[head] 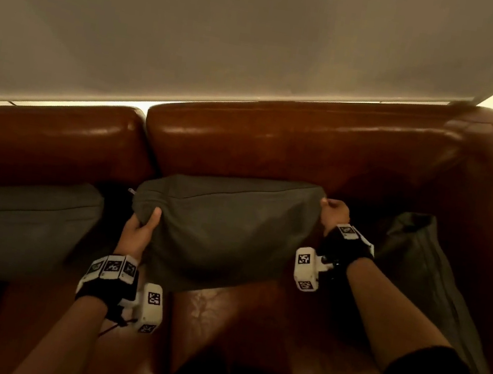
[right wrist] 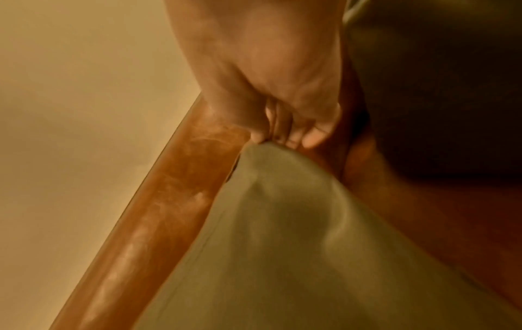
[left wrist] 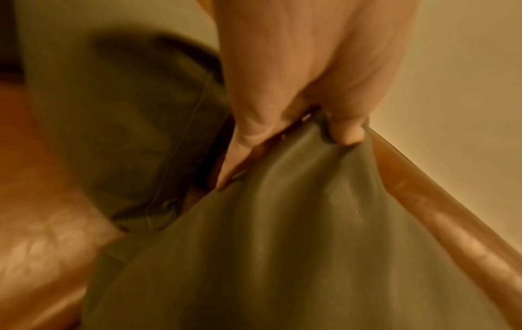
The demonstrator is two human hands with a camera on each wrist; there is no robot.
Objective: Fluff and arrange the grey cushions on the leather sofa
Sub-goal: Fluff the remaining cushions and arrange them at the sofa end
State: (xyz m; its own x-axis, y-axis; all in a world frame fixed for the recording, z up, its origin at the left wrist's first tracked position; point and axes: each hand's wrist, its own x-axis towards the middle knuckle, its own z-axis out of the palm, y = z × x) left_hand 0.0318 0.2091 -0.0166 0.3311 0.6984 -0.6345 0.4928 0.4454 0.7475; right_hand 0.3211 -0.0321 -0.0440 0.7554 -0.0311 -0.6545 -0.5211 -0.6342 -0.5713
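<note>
Fluffing step, middle cushion. Your left hand and right hand each pinch a top corner of the grey fabric cushion, lifted against the brown leather sofa backrest. Next: shake, then seat it upright.

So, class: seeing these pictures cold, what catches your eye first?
The middle cushion, held up at its top corners by the left hand and right hand. Behind it runs the glossy brown sofa, with another cushion at the left.
</note>
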